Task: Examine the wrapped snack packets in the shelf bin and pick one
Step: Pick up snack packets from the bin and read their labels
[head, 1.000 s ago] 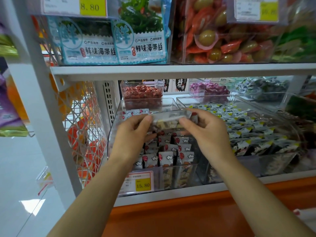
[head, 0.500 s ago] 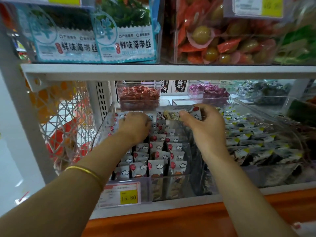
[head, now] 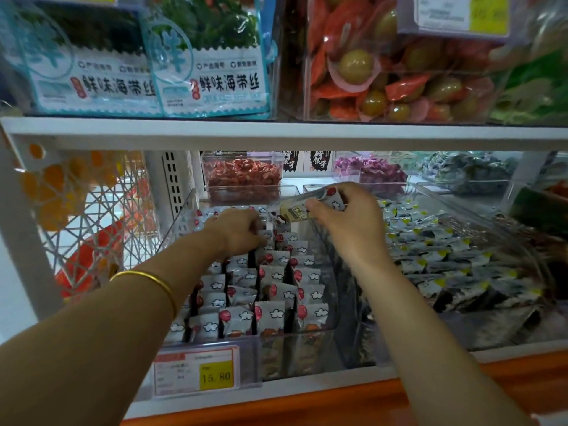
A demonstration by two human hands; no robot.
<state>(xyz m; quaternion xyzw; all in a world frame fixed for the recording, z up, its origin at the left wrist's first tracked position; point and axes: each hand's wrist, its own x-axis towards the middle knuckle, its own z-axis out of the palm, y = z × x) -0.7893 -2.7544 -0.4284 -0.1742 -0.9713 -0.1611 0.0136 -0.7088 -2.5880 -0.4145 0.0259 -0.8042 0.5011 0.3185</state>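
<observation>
While the white wire rack [head: 92, 229] at the far left plays no part, the work begins with the left hand [head: 236, 232], which reaches, a gold bangle [head: 144, 279] on its wrist, into the rear of the clear shelf bin [head: 307, 332]. Its knuckles face up and its fingers dip down among the wrapped snack packets [head: 272, 290], so whether it pinches one or merely parts the rows cannot be told. These packets stand upright in tidy files, pale with a cloud and a round red mark, filling the bin from front to back above a yellow price tag [head: 215, 376] on its front. Judging by that packing, the left hand should spread the rows with light pressure rather than dig, so that neighbours do not topple or jam. Just to the right, above the rear rows, the right hand [head: 347, 222] pinches one picked packet [head: 302, 207] between thumb and fingers, held roughly flat. A firm hold by the sealed edge, with the printed face turned toward the eyes, would probably let it be read without crushing the filling. Further right a heap of dark packets [head: 445, 265] with yellow marks lies just beside, so the right wrist should stay over its own bin.
</observation>
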